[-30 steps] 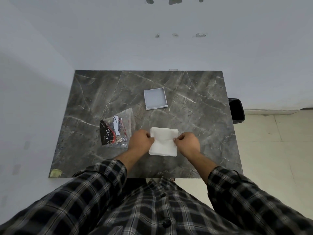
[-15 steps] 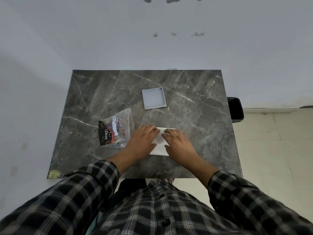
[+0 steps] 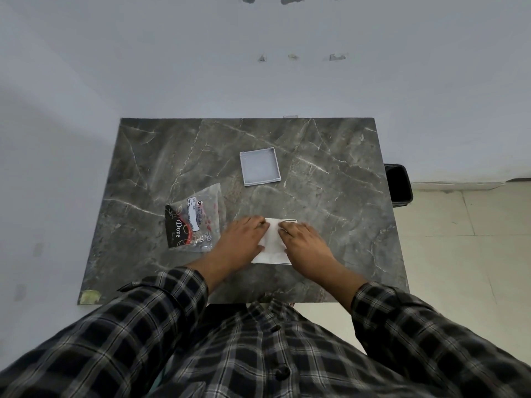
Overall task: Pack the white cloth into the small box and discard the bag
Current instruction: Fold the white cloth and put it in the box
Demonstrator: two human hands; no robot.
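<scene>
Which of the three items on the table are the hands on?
The white cloth: both hands lie flat on it. The bag lies untouched beside the left hand; the small box sits farther back.

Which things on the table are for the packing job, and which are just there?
For the job:
white cloth, under both hands
small box, open
bag
black bin, likely for the bag

Just there:
tape scrap

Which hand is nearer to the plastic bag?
Left. The left hand lies flat on the white cloth, just beside the plastic bag; the right hand is farther away across the cloth.
</scene>
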